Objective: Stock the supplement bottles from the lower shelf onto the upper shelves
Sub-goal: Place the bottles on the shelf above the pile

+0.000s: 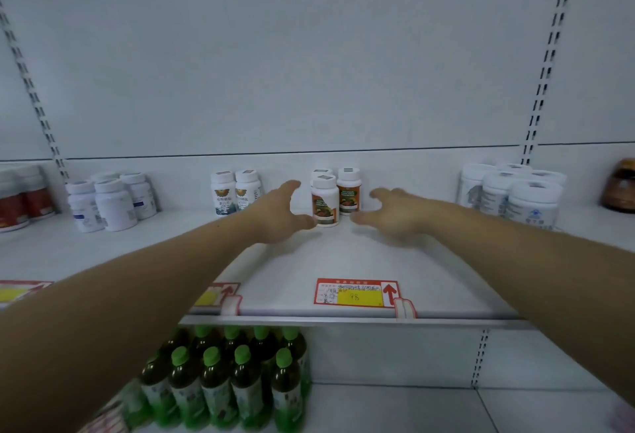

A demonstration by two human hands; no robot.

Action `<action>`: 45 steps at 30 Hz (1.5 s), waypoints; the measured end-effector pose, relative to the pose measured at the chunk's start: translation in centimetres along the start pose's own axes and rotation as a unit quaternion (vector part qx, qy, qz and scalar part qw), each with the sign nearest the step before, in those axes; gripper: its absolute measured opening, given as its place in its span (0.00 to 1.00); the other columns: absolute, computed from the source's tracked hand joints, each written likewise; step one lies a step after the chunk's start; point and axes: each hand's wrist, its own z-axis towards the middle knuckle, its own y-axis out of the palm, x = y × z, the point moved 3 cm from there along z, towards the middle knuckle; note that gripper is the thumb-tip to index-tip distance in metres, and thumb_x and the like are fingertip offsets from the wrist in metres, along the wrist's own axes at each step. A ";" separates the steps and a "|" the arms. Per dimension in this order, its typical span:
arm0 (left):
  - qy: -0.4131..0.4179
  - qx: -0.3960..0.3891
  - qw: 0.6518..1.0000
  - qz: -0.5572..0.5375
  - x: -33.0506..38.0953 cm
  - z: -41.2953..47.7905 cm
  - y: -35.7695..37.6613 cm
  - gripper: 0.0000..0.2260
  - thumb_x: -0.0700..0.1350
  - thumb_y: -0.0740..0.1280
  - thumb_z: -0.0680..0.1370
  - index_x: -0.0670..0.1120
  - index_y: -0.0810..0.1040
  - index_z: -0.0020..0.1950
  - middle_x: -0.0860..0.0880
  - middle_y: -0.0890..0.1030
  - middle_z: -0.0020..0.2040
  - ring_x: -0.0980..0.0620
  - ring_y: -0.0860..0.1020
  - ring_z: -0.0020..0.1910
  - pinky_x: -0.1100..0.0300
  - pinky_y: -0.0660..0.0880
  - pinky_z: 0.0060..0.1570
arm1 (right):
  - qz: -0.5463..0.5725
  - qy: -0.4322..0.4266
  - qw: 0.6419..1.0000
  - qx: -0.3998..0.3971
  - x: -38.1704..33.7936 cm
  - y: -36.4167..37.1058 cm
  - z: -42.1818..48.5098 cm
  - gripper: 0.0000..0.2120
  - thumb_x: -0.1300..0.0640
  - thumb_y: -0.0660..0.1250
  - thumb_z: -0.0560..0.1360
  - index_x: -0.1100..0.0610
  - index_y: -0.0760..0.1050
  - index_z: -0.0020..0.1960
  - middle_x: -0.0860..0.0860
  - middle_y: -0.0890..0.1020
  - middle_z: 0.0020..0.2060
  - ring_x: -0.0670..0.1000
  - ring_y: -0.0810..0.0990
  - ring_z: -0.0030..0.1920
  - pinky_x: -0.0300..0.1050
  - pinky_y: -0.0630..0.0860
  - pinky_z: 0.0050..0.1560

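Note:
Three white supplement bottles with orange labels (325, 200) stand in a tight group at the back of the upper shelf (309, 260). My left hand (278, 216) reaches in from the left, fingers spread, its thumb close to the front bottle's base. My right hand (391, 214) comes in from the right, fingers spread and blurred, just right of the group. Neither hand holds a bottle. Two white bottles with blue-orange labels (233, 195) stand behind my left hand.
More white bottles stand at left (110, 202) and right (515, 195), red-labelled jars at far left (20, 199), a brown jar at far right (622, 185). A red price tag (357, 292) sits on the shelf edge. Green-capped drink bottles (226, 384) fill the lower shelf.

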 end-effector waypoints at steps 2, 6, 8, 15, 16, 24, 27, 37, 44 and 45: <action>0.015 -0.011 0.999 0.043 -0.8 -2.3 -1.6 0.34 0.58 0.68 0.74 0.53 0.56 0.75 0.47 0.65 0.73 0.46 0.68 0.67 0.56 0.66 0.61 | 0.015 -0.014 0.997 0.071 -1.8 -1.9 0.0 0.41 0.30 0.59 0.71 0.52 0.56 0.75 0.57 0.63 0.71 0.59 0.67 0.68 0.51 0.66 0.62; 0.017 -0.008 0.994 0.110 -3.5 -6.9 -5.6 0.29 0.58 0.66 0.75 0.53 0.63 0.73 0.48 0.66 0.72 0.47 0.69 0.67 0.59 0.64 0.59 | -0.007 -0.068 0.992 0.104 -8.6 -3.1 -0.4 0.40 0.30 0.58 0.71 0.50 0.55 0.76 0.55 0.61 0.73 0.58 0.64 0.71 0.51 0.65 0.64; 0.010 -0.005 0.992 0.129 -5.9 -9.5 -8.1 0.28 0.57 0.65 0.76 0.53 0.63 0.73 0.49 0.65 0.73 0.48 0.67 0.68 0.56 0.64 0.63 | -0.029 -0.113 0.988 0.103 -13.8 -2.5 -0.7 0.39 0.30 0.57 0.72 0.50 0.55 0.76 0.54 0.60 0.74 0.58 0.63 0.71 0.51 0.64 0.65; -0.069 0.036 0.988 0.137 -19.5 -21.9 -18.2 0.29 0.60 0.65 0.74 0.56 0.63 0.72 0.53 0.63 0.74 0.52 0.66 0.69 0.60 0.62 0.61 | -0.023 -0.276 0.956 0.092 -37.3 3.8 -3.7 0.37 0.32 0.58 0.72 0.48 0.58 0.75 0.53 0.64 0.72 0.57 0.66 0.68 0.51 0.66 0.58; -0.084 0.049 0.985 0.141 -21.8 -24.0 -19.8 0.28 0.60 0.65 0.74 0.56 0.63 0.72 0.53 0.63 0.73 0.52 0.66 0.68 0.61 0.61 0.60 | -0.021 -0.296 0.951 0.087 -40.9 5.2 -4.4 0.37 0.32 0.58 0.71 0.48 0.58 0.74 0.52 0.65 0.72 0.57 0.67 0.68 0.50 0.66 0.57; -0.255 0.110 0.946 0.168 -41.4 -41.4 -29.4 0.28 0.59 0.67 0.74 0.54 0.65 0.72 0.51 0.66 0.72 0.51 0.70 0.65 0.57 0.66 0.62 | 0.001 -0.468 0.882 0.050 -68.6 17.0 -12.6 0.36 0.31 0.58 0.73 0.50 0.59 0.75 0.53 0.65 0.72 0.57 0.67 0.69 0.51 0.67 0.60; -0.321 0.097 0.930 0.150 -48.3 -46.5 -30.6 0.28 0.58 0.67 0.74 0.53 0.64 0.72 0.50 0.65 0.73 0.50 0.68 0.68 0.58 0.64 0.64 | 0.007 -0.525 0.851 0.006 -77.0 22.2 -15.3 0.34 0.33 0.58 0.73 0.50 0.61 0.74 0.54 0.67 0.71 0.57 0.69 0.66 0.50 0.68 0.56; -0.415 0.095 0.893 0.148 -69.3 -49.9 -34.8 0.28 0.58 0.65 0.75 0.52 0.63 0.73 0.50 0.66 0.72 0.48 0.68 0.67 0.56 0.66 0.62 | -0.033 -0.543 0.835 -0.084 -95.6 38.9 -10.5 0.30 0.35 0.58 0.74 0.52 0.66 0.69 0.55 0.72 0.65 0.58 0.72 0.61 0.48 0.66 0.49; -0.450 0.124 0.880 0.091 -84.2 -46.8 -43.1 0.28 0.57 0.66 0.76 0.51 0.63 0.73 0.48 0.67 0.72 0.48 0.69 0.67 0.58 0.66 0.61 | -0.046 -0.537 0.835 -0.109 -110.1 44.6 -2.8 0.30 0.36 0.58 0.75 0.55 0.66 0.69 0.56 0.72 0.66 0.58 0.71 0.63 0.48 0.68 0.53; -0.450 0.136 0.879 0.084 -86.0 -46.7 -44.6 0.28 0.57 0.66 0.75 0.51 0.63 0.73 0.48 0.67 0.72 0.48 0.69 0.67 0.59 0.66 0.60 | -0.044 -0.534 0.837 -0.113 -112.3 45.2 -2.0 0.29 0.37 0.58 0.74 0.55 0.67 0.68 0.57 0.72 0.66 0.58 0.72 0.62 0.48 0.68 0.52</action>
